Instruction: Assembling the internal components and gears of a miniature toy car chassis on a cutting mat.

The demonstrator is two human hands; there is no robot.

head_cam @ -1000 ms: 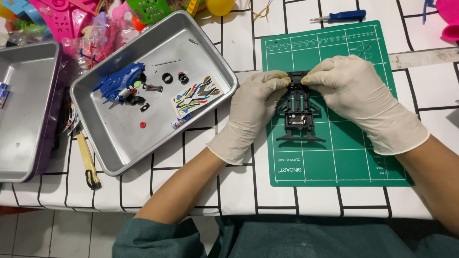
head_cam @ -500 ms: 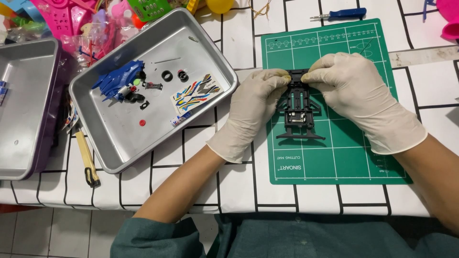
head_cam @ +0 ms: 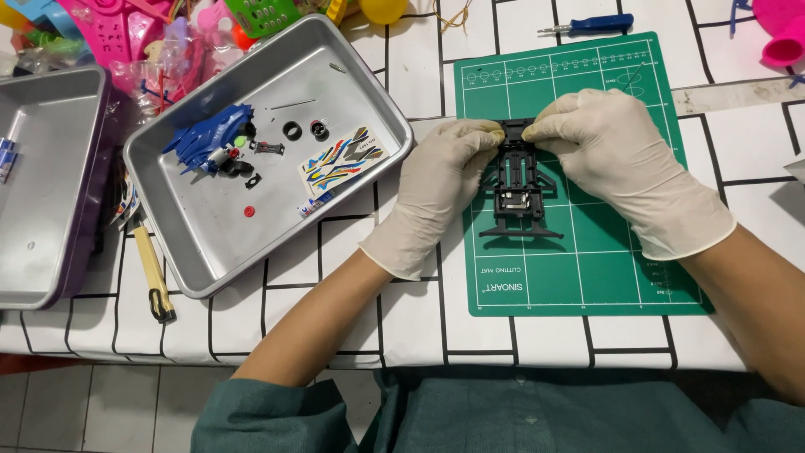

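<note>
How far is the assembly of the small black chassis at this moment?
Done: the black chassis lies bare on the green cutting mat. In hand: the left hand and right hand pinch its far end. Left: the blue body shell, small wheels and sticker sheet lie unfitted in the metal tray.

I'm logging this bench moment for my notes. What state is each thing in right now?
Black chassis: flat on the mat, pinched at its far end by both hands.
Left hand: gloved, gripping the chassis.
Right hand: gloved, gripping the chassis.
Green cutting mat: flat on the table.
Metal tray: open, holding loose parts.
Blue body shell: off the chassis, in the tray.
Sticker sheet: in the tray.
Blue screwdriver: lying unused.
</note>
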